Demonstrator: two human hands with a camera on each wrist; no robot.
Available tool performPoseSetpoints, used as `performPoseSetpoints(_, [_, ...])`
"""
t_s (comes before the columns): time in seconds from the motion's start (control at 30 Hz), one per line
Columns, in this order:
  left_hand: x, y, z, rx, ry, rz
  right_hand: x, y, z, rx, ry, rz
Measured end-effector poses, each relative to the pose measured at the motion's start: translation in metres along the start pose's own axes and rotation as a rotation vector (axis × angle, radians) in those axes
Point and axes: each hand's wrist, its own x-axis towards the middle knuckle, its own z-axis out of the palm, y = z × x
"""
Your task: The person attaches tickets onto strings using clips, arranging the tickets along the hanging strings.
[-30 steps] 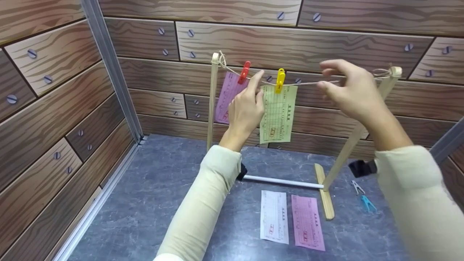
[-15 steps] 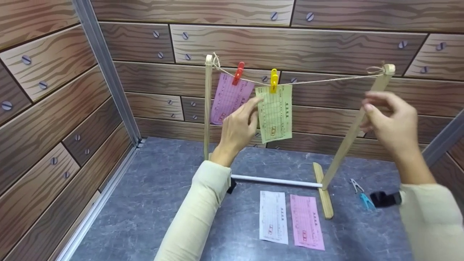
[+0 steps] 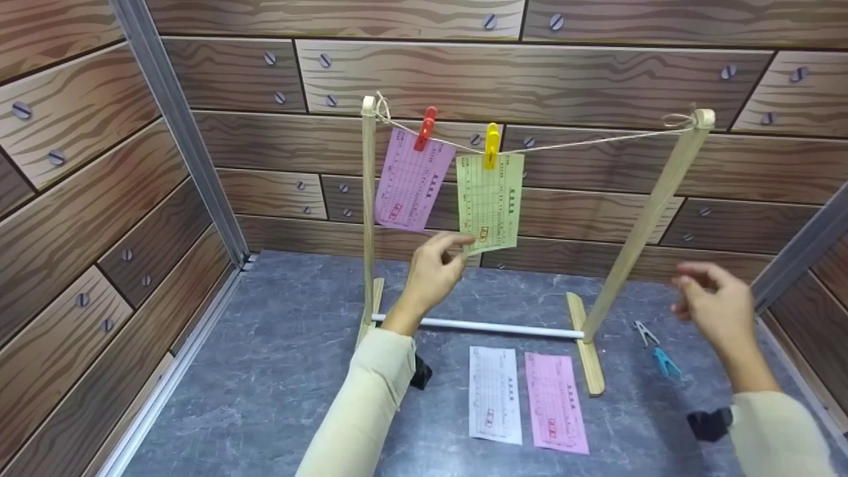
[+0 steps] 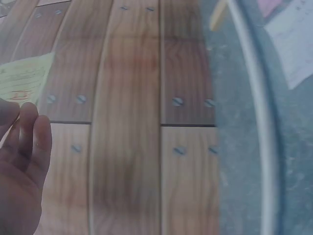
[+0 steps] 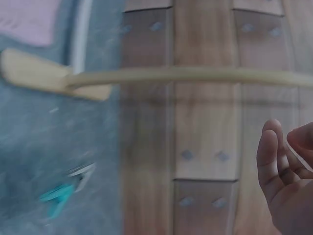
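A yellow clothespin (image 3: 491, 146) holds a yellow printed slip (image 3: 489, 199) on a string (image 3: 596, 140). To its left, a red clothespin (image 3: 425, 129) holds a pink slip (image 3: 412, 182). My left hand (image 3: 430, 275) is at the yellow slip's lower left corner, with loosely bent fingers; in the left wrist view its fingertips overlap the slip's bottom edge. My right hand (image 3: 721, 308) hangs in the air right of the wooden post (image 3: 652, 215), fingers loosely curled and holding nothing. Below it lie a grey clothespin (image 3: 645, 333) and a blue clothespin (image 3: 666, 362).
A white slip (image 3: 492, 394) and another pink slip (image 3: 556, 403) lie flat in front of the rack's white crossbar (image 3: 497, 326). Wooden feet (image 3: 586, 344) support the rack. Wood-patterned walls (image 3: 530, 73) enclose the grey tabletop (image 3: 252, 384).
My left hand has moved down along the yellow slip from near the string to its lower corner. My right hand has left the string and moved right and down.
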Motion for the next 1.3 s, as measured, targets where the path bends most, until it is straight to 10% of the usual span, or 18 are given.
performPoseSetpoints(0.43, [-0.044,-0.043,0.023,0.070,-0.069,-0.139,-0.027,0.092,0.002,-0.308,-0.132,0.151])
performPoseSetpoints(0.77, [-0.089,-0.080,0.057,0.357,-0.220,-0.307,-0.036,0.132,0.000,-0.595,-0.303,0.359])
performPoseSetpoints(1.3, [-0.115,-0.096,0.086,0.685,-0.325,-0.330,-0.044,0.164,0.009,-0.614,-0.312,0.443])
